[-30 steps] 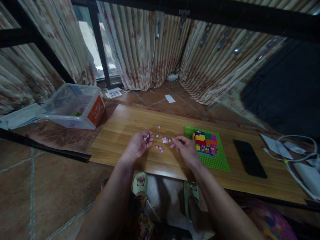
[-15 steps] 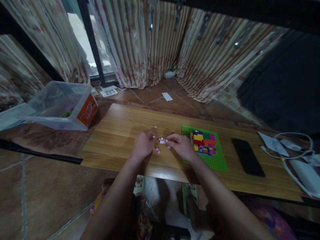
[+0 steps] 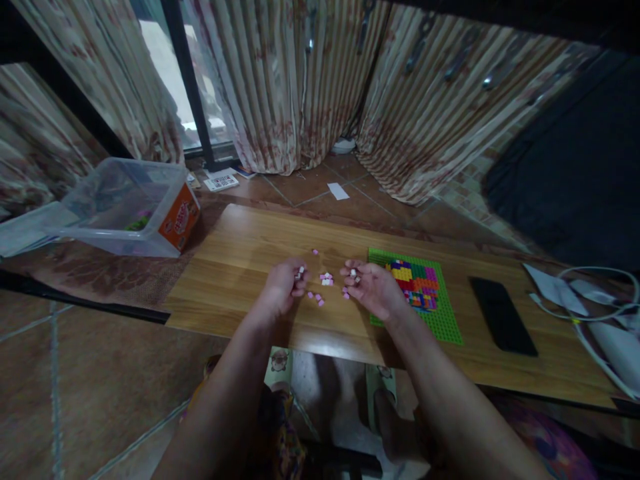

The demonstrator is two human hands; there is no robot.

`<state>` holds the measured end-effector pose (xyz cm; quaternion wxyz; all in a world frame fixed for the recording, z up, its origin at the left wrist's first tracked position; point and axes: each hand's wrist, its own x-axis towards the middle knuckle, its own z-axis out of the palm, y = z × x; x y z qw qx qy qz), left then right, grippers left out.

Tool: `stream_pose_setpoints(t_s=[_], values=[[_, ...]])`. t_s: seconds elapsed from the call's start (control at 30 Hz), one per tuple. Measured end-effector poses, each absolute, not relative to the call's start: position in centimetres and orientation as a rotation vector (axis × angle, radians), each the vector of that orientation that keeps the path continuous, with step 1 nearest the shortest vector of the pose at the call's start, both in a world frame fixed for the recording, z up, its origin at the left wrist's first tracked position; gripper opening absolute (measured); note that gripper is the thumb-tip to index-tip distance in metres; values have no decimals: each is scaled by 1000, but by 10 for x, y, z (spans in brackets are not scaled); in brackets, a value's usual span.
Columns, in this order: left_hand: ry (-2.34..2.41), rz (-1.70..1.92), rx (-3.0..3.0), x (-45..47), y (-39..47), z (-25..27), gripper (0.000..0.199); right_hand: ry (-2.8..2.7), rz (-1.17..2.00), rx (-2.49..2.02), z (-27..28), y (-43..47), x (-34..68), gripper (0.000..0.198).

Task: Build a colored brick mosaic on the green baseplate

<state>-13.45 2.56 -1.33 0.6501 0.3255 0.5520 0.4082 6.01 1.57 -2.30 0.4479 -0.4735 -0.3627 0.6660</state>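
My left hand (image 3: 286, 285) is raised a little over the wooden table, its curled fingers closed around small white bricks (image 3: 300, 271). Opposite it, my right hand (image 3: 374, 287) is turned partly palm up and also holds small white bricks (image 3: 353, 273) in its bent fingers. Between the hands lies a small pile of pink and white bricks (image 3: 327, 279), with several loose pink bricks (image 3: 320, 301) around it. Just right of my right hand sits a green baseplate (image 3: 450, 323), bearing a block of multicoloured bricks (image 3: 423, 288) partly hidden by that hand.
A clear plastic box (image 3: 115, 243) with an orange label stands left of the table (image 3: 210, 280). On the right lie a black phone (image 3: 503, 315) and white cables (image 3: 597, 270). Curtains (image 3: 270, 87) hang behind, and a white paper (image 3: 338, 191) lies on the floor.
Both hands have lifted from the pile and moved slightly apart, now with white bricks showing in their fingers. My right hand has turned palm up. The pile looks smaller.
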Motion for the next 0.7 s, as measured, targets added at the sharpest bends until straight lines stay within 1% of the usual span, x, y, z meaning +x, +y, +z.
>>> stream_pose_setpoints(t_s=[0.07, 0.17, 0.27, 0.33, 0.43, 0.57, 0.7], values=[[1197, 905, 675, -136, 25, -11, 13, -982, 1615, -1228, -22, 16, 57, 22], [1212, 941, 729, -135, 23, -11, 22, -1282, 1381, -1432, -27, 19, 46, 26], [1250, 957, 866, -133, 20, -18, 22, -1599, 1079, -1513, -34, 22, 37, 19], [1234, 916, 1026, -130, 18, -24, 20, -1676, 965, -1549, -36, 22, 37, 16], [1237, 849, 1250, -128, 17, -30, 19, -1633, 970, -1632, -37, 22, 44, 19], [1313, 829, 1329, -126, 16, -29, 21, -1564, 1040, -1642, -39, 21, 58, 18], [1357, 837, 1434, -124, 15, -26, 15, -1533, 1047, -1605, -41, 23, 58, 22]])
